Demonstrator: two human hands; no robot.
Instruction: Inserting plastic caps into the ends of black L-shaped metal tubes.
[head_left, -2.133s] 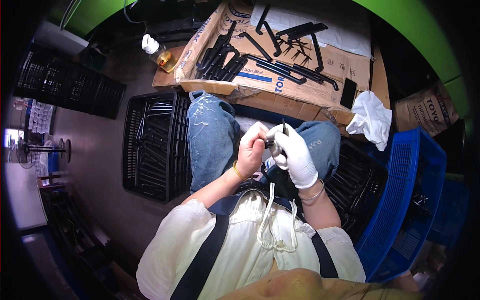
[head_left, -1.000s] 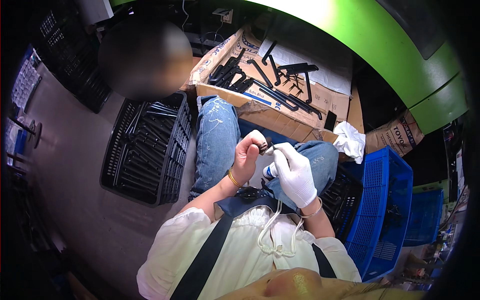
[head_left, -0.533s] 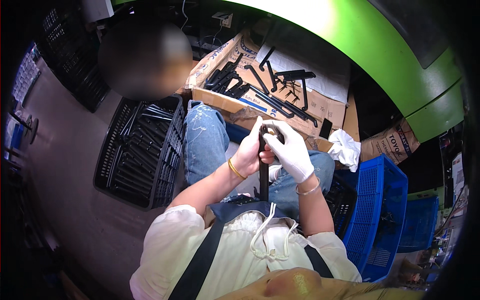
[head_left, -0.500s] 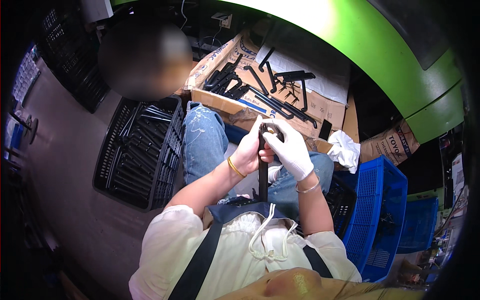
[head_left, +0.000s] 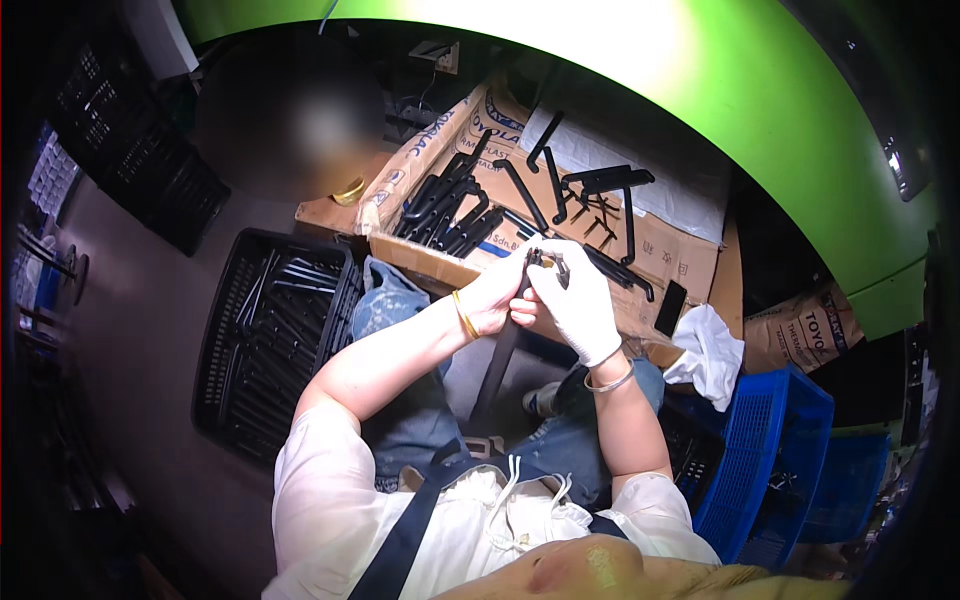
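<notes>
My left hand [head_left: 494, 298], bare with a gold bangle at the wrist, is closed around the upper part of a long black plastic bar [head_left: 498, 362]. My right hand [head_left: 582, 312] wears a white glove and pinches at the bar's top end, its fingers touching those of the left. A small curved black piece shows by the gloved fingertips; whether it belongs to the bar I cannot tell. The bar slants down between my knees. Just beyond my hands, a cut-open cardboard box [head_left: 425, 259] bears a pile of black bars [head_left: 440, 205] and black pronged pieces [head_left: 597, 207].
At left on the floor stands a black crate [head_left: 212, 345] filled with black bars. Blue crates [head_left: 745, 425] stand to my right, near a crumpled white cloth [head_left: 708, 352]. A green machine [head_left: 640, 60] arches over the far side. Another person's wrist [head_left: 348, 192] is at the box's far left.
The bar's lower end has swung away from my body and to the left, so it now slants. My hands stay together at its top. The whole view has shifted slightly.
</notes>
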